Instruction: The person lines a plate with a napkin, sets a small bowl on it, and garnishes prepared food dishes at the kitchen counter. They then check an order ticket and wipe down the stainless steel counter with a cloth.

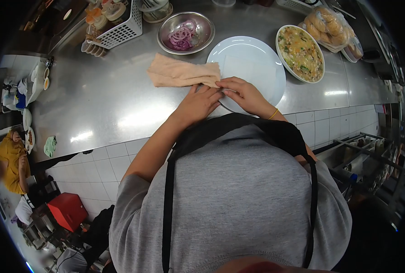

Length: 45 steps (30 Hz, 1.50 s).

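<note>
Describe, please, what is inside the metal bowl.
The metal bowl holds purple onion, cut into rings and slices. What lies under the onion is covered, so it cannot be seen.

Itemised count, surface [116, 100] and hands.
Noted: two hands, one left hand [199, 105] and one right hand [248, 95]; one peach cloth [179, 73]; one green cloth [50, 146], at the near left corner; one round plate [216, 59] bearing one white sheet [250, 73]; one oval dish [301, 53] of food; one metal bowl [164, 34] with sliced onion [183, 36], rings overlapping, number not determinable; two white baskets [126, 32] at the far edge; one yellow wristband [274, 113]; one red box [68, 211] beyond the surface; buns [330, 22] in clear wrapping, several, exact count obscured.
</note>
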Each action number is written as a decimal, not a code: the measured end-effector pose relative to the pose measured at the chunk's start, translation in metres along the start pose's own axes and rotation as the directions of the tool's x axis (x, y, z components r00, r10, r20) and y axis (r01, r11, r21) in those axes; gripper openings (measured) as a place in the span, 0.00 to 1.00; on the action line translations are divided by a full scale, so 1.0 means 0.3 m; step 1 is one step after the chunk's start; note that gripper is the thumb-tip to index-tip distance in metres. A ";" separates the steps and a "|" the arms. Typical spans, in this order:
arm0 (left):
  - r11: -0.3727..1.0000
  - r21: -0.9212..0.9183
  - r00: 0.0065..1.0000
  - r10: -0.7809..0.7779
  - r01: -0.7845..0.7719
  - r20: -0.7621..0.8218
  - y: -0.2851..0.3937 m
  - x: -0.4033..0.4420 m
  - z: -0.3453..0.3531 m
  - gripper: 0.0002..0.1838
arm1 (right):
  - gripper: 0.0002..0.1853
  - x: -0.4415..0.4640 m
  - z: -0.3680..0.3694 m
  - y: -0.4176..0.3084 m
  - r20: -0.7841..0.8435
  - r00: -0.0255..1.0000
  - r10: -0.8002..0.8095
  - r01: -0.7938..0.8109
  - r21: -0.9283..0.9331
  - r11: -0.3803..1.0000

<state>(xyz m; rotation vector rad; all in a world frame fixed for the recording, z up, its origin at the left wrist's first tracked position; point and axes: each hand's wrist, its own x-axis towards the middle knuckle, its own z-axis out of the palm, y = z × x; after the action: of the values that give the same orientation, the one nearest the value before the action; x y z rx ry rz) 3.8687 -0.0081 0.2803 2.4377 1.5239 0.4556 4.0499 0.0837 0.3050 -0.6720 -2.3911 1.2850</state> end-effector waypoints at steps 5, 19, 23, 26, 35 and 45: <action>0.999 0.016 0.995 -0.050 0.051 -0.088 0.004 -0.019 -0.025 0.18 | 0.14 0.026 -0.022 0.011 -0.036 0.998 0.053 -0.051 0.044 0.998; 0.987 0.156 0.970 0.071 -0.035 -0.231 0.007 -0.015 0.024 0.19 | 0.11 0.025 -0.031 0.027 -0.072 0.996 0.058 -0.052 0.080 0.995; 0.984 0.180 0.972 0.029 0.013 -0.232 0.008 0.013 0.051 0.21 | 0.12 0.038 -0.032 0.052 -0.068 0.997 0.026 -0.022 0.066 0.998; 0.988 0.148 0.972 -0.008 0.044 -0.236 0.007 0.005 0.044 0.21 | 0.12 0.033 -0.042 0.014 -0.110 0.994 -0.005 0.015 0.096 0.995; 0.994 0.082 0.972 -0.051 0.072 -0.231 0.019 -0.032 0.007 0.20 | 0.11 -0.033 -0.060 -0.012 -0.070 0.997 -0.026 0.025 -0.014 1.000; 0.990 0.040 0.870 0.138 -0.136 -0.474 0.029 0.222 -0.190 0.16 | 0.09 -0.256 -0.334 0.157 -0.874 0.450 0.180 -0.338 0.020 0.941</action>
<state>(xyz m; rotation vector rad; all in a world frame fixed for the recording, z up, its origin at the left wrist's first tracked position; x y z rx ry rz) 3.8817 0.0498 0.3453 2.5720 1.5127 1.1564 4.1755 0.1319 0.3126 -1.3900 -1.5306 0.5498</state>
